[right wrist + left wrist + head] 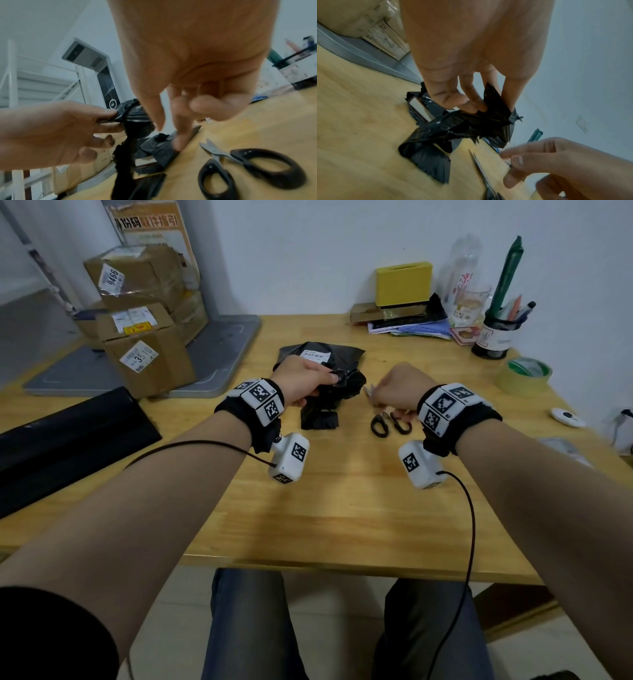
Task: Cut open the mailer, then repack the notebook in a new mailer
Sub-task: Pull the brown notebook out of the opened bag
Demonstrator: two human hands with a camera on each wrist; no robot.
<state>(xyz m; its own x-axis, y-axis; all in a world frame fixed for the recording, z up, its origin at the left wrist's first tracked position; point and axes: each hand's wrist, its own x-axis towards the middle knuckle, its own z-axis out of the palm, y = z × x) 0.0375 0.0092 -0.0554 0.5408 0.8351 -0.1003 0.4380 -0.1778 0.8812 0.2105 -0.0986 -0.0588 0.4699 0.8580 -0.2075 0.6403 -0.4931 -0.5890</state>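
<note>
My left hand (308, 381) pinches a bunched flap of the black mailer (346, 385) between thumb and fingers and lifts it off the wooden table (342, 508). The mailer's labelled part (318, 356) lies flat behind. Through the torn mailer (471, 128) a notebook's pale page edge (419, 109) shows. A folded black plastic piece (318, 419) lies in front. My right hand (397, 386) hovers just right of the mailer, thumb and first two fingers pointing down, with nothing visibly between them (178, 128). Black-handled scissors (390, 424) lie on the table below it.
Labelled cardboard boxes (147, 364) stand on a grey platform (219, 354) at the left. A flat black object (68, 433) lies near the left edge. A yellow box (404, 284), pen holder (496, 333) and tape roll (524, 374) stand at the back right.
</note>
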